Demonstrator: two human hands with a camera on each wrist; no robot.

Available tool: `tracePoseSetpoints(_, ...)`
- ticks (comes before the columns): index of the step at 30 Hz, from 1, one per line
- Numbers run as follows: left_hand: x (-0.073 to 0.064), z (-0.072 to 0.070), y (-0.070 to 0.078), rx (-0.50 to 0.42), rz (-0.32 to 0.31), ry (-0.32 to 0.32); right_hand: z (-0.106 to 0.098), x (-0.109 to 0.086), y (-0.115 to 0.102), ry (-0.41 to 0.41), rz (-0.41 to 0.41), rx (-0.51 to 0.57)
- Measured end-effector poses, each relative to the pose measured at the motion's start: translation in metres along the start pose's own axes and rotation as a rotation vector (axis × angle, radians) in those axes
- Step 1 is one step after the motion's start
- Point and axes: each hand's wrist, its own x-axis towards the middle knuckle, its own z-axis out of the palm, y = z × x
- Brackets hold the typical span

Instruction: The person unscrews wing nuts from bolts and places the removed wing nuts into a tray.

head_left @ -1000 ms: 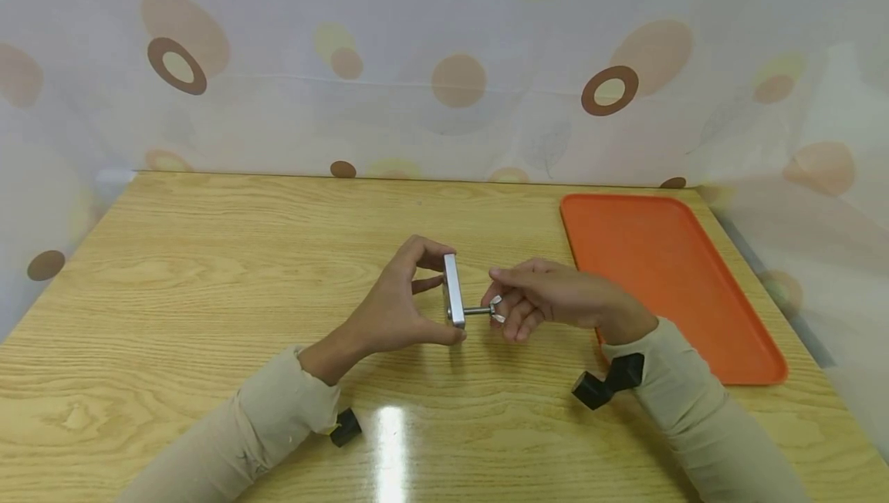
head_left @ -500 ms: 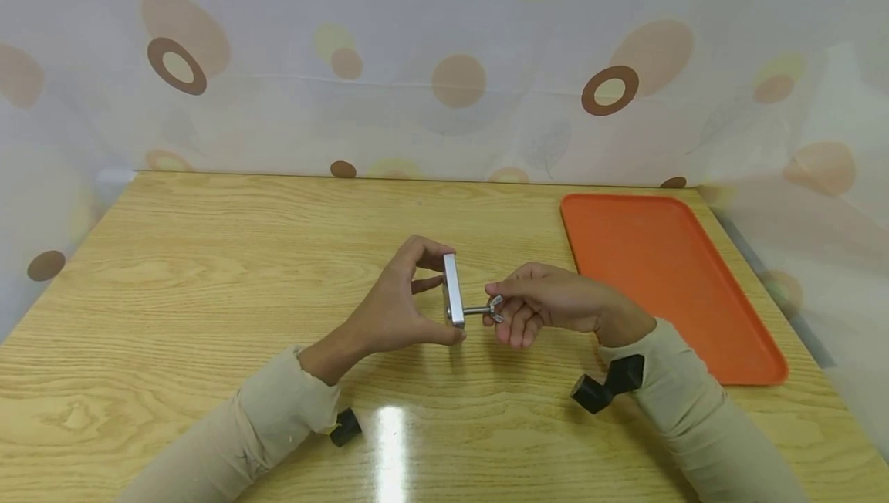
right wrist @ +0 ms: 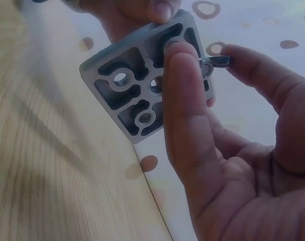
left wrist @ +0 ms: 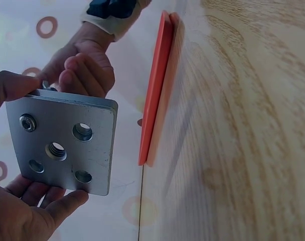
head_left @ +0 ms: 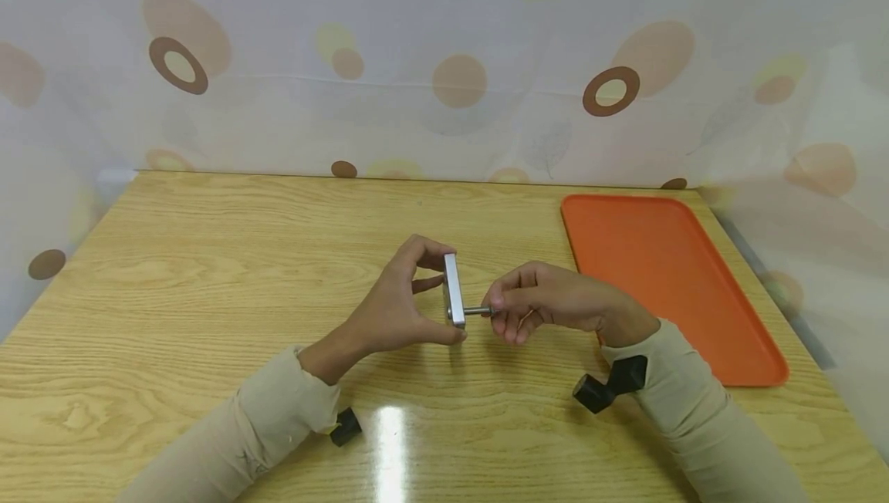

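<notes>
Upright above the table, a square metal plate (head_left: 454, 291) is held by its edges in my left hand (head_left: 396, 310), thumb on one side and fingers on the opposite side. Its flat face in the left wrist view has several holes and a bolt head (left wrist: 27, 122) in one corner. The bolt's shank (head_left: 478, 310) sticks out of the ribbed face toward the right. At its end is a wing nut (right wrist: 207, 68), which my right hand (head_left: 556, 296) pinches between thumb and fingers. The fingers partly hide the nut in the head view.
An orange tray (head_left: 646, 271) lies on the wooden table (head_left: 243, 256) at the right, partly behind my right forearm. Patterned cloth (head_left: 389, 40) rises along the table's back and sides. Black camera mounts (head_left: 611, 386) jut from the wrists.
My right thumb and fingers have opened off the wing nut, turned a little, and closed over it again. The left hand and the plate have stayed in place.
</notes>
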Motion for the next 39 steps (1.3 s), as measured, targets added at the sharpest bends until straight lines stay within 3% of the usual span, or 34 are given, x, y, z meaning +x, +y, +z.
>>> tracePoseSetpoints(4, 0.0002, 0.0001, 0.0001, 0.002, 0.005, 0.001, -0.0009, -0.0009, 0.0000, -0.013, -0.028, -0.032)
tracePoseSetpoints(15, 0.0000, -0.0008, 0.0011, -0.003, 0.004, -0.001, 0.0020, 0.0007, -0.0005, 0.050, -0.056, -0.123)
tracePoseSetpoints(21, 0.0002, -0.0002, 0.0013, -0.002, 0.001, 0.000, 0.0039, 0.0025, -0.0029, 0.129, 0.077, -0.029)
tracePoseSetpoints(24, 0.0000, -0.0001, 0.0010, -0.002, 0.003, 0.002, 0.0038, 0.0031, -0.0026, 0.111, 0.115, 0.020)
tracePoseSetpoints(29, 0.0003, -0.0003, 0.0008, 0.001, 0.005, 0.000, 0.0017, 0.0031, -0.0001, 0.042, 0.078, 0.067)
tracePoseSetpoints(39, 0.0002, 0.0002, 0.0002, -0.001, 0.010, -0.005, 0.0027, 0.0020, 0.0002, 0.026, 0.058, 0.071)
